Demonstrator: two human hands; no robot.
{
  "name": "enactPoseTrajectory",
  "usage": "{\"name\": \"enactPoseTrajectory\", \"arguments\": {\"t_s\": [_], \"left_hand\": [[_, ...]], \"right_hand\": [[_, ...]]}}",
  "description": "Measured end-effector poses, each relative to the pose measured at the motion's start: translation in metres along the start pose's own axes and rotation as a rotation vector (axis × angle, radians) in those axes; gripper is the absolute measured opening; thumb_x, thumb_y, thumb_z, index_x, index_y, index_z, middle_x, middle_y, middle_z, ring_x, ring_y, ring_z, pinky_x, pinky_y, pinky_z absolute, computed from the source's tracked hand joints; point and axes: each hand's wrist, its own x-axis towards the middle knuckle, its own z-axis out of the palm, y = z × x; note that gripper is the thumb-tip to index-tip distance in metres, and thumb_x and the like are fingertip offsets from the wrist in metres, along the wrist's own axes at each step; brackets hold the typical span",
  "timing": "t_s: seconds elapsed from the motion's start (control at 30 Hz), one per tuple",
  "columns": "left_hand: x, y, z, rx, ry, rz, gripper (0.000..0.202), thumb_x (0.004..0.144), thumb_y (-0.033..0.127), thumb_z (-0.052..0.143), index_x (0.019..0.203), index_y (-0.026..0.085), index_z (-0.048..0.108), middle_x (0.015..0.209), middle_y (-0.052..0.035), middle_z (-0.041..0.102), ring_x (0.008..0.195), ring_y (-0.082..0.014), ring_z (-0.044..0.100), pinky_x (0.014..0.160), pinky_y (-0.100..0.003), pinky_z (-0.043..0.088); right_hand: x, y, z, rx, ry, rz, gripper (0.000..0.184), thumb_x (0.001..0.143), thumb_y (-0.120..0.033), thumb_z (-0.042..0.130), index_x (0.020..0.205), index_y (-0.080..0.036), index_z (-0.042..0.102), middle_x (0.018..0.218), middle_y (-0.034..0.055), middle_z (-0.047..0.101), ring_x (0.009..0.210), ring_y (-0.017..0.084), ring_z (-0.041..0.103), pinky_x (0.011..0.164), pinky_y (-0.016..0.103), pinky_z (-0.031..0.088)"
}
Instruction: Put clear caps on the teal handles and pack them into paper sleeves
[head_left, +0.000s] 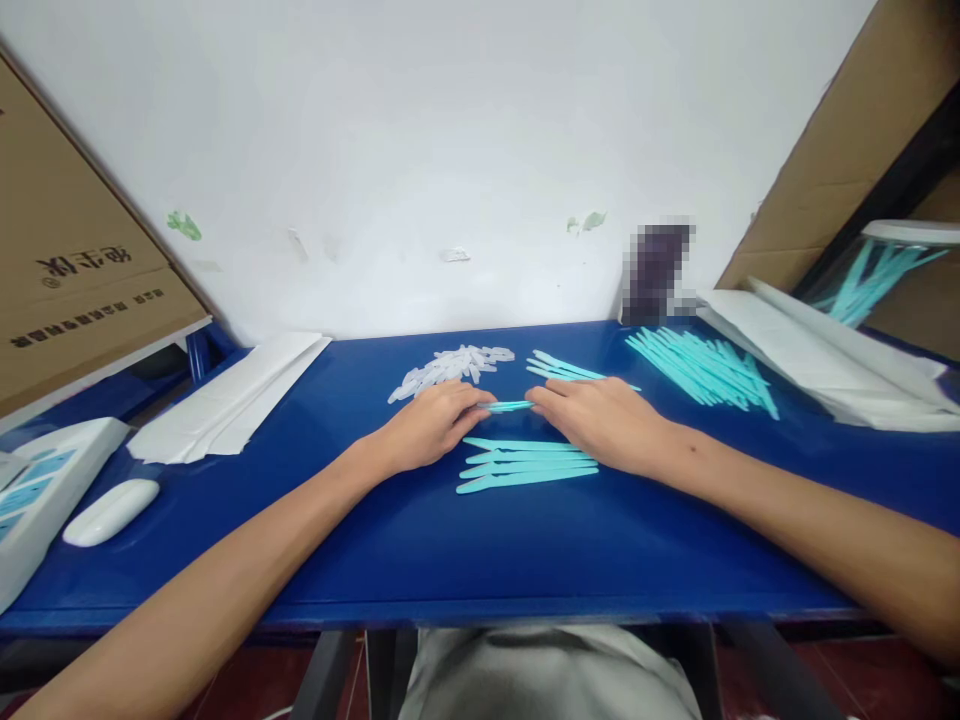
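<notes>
Both of my hands rest on the blue table and pinch the two ends of one thin teal plastic stick. My left hand grips its left end, fingers closed. My right hand grips its right end, fingers closed. Just in front of the hands lies a small row of several teal sticks, side by side. Behind my left hand is a heap of small clear plastic caps. A few more teal sticks lie behind my right hand.
A larger pile of teal sticks lies at the back right, beside white paper sleeves. More white sleeves lie at the left. A white mouse and a white device sit at the left edge. Cardboard boxes flank the table.
</notes>
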Motion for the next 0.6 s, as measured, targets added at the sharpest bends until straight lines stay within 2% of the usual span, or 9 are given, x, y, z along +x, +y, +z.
{"name": "enactPoseTrajectory", "arguments": {"t_s": [0.13,0.23,0.3,0.4,0.53,0.6], "left_hand": [[0.002,0.009,0.002,-0.213,0.117,-0.100,0.026,0.100,0.033,0.053,0.111,0.019,0.072,0.091,-0.0041,0.073,0.079,-0.0175,0.064,0.072,-0.028,0.048],[0.003,0.016,0.001,-0.324,0.173,-0.132,0.026,0.098,0.036,0.056,0.107,0.019,0.074,0.089,-0.0038,0.073,0.077,-0.0170,0.064,0.068,-0.027,0.048],[0.003,0.019,0.000,-0.325,0.203,-0.120,0.028,0.099,0.038,0.056,0.109,0.018,0.074,0.089,-0.0047,0.073,0.078,-0.0172,0.063,0.068,-0.027,0.048],[0.000,0.020,-0.004,-0.243,0.179,-0.069,0.035,0.102,0.040,0.049,0.119,0.018,0.070,0.089,-0.0054,0.070,0.078,-0.0171,0.061,0.071,-0.028,0.047],[-0.004,0.015,-0.011,-0.138,0.088,-0.008,0.046,0.105,0.043,0.039,0.142,0.018,0.051,0.109,-0.0090,0.066,0.097,-0.0204,0.060,0.085,-0.032,0.046],[-0.007,0.011,-0.015,-0.115,0.093,-0.021,0.044,0.106,0.045,0.035,0.133,0.017,0.055,0.109,-0.0087,0.065,0.097,-0.0207,0.059,0.087,-0.033,0.044]], "right_hand": [[0.000,0.000,0.004,0.116,0.069,-0.051,0.030,0.106,-0.030,0.033,0.115,-0.020,0.060,0.099,0.0056,0.069,0.077,0.018,0.062,0.053,0.031,0.020],[0.000,-0.003,0.006,0.167,0.110,-0.079,0.030,0.105,-0.026,0.033,0.118,-0.019,0.059,0.094,0.0058,0.068,0.072,0.018,0.059,0.055,0.030,0.023],[-0.001,-0.004,0.006,0.200,0.144,-0.097,0.030,0.105,-0.026,0.033,0.119,-0.018,0.059,0.092,0.0060,0.066,0.070,0.018,0.058,0.056,0.030,0.026],[-0.002,-0.004,0.007,0.259,0.184,-0.126,0.033,0.107,-0.030,0.030,0.119,-0.018,0.059,0.095,0.0071,0.067,0.073,0.018,0.059,0.059,0.029,0.030],[-0.004,-0.001,0.008,0.285,0.179,-0.146,0.036,0.107,-0.031,0.027,0.119,-0.018,0.058,0.101,0.0087,0.068,0.078,0.019,0.062,0.062,0.030,0.034],[-0.005,0.001,0.009,0.283,0.174,-0.142,0.036,0.107,-0.031,0.027,0.120,-0.018,0.058,0.104,0.0094,0.068,0.079,0.020,0.063,0.062,0.031,0.036]]}}
